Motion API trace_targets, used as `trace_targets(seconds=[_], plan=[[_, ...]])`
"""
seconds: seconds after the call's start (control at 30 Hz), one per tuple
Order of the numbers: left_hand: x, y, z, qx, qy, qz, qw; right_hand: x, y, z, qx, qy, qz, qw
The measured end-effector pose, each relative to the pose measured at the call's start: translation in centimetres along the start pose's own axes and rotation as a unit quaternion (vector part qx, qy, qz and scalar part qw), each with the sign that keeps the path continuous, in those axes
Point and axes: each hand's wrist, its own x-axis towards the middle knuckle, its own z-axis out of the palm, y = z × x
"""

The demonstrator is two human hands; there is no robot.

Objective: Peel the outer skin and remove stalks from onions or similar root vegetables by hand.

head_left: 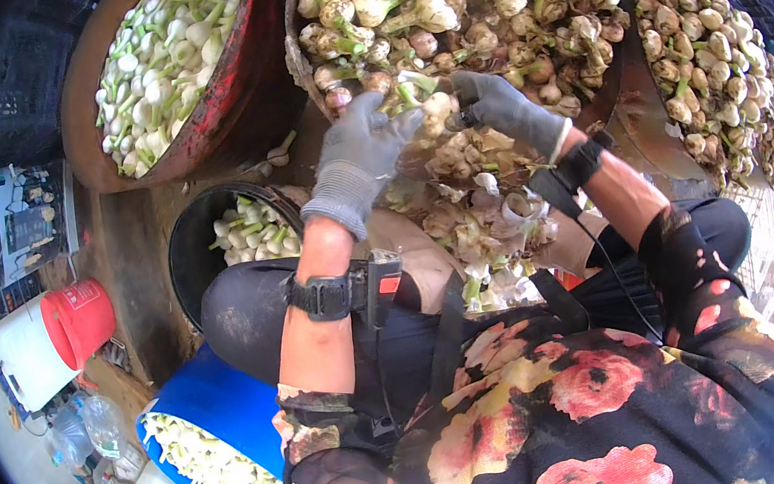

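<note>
Both of my hands wear grey knit-cuffed gloves and meet over a pile of peelings. My left hand (362, 150) is closed, its fingertips against a pale garlic bulb (438, 112) with a bit of green stem. From the other side my right hand (510, 109) reaches the same bulb with bent fingers. Something small and dark shows at its fingertips, too little to name. Just beyond the hands a wide tub (298, 53) is heaped with unpeeled, soil-stained garlic bulbs (432, 12). Loose papery skins (488, 211) lie below, between my knees.
A rusty red tub (250, 46) of cleaned white garlic stands at far left. Nearer are a black bucket (180, 244) and a blue barrel (229, 394), both holding pale garlic pieces. More unpeeled garlic (707, 59) is heaped at right. A red and white bucket (67, 333) lies left.
</note>
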Motion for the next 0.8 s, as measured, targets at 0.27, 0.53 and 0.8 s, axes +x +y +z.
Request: trace_targets(seconds=[0.27,0.53,0.8], plan=[[-1.7,1.0,4.0,-0.108,-0.038,0.005,0.993,-6.3,-2.8,2.4,0.122,0.158,-0.062,0.978],[-2.3,2.3,4.7,0.112,0.001,0.244,0.963,-6.3,-3.2,1.8,0.203,0.139,0.065,0.967],[-2.2,2.4,4.3,0.093,0.02,0.23,0.969,-6.8,-3.7,2.1,0.354,0.146,0.066,0.921]])
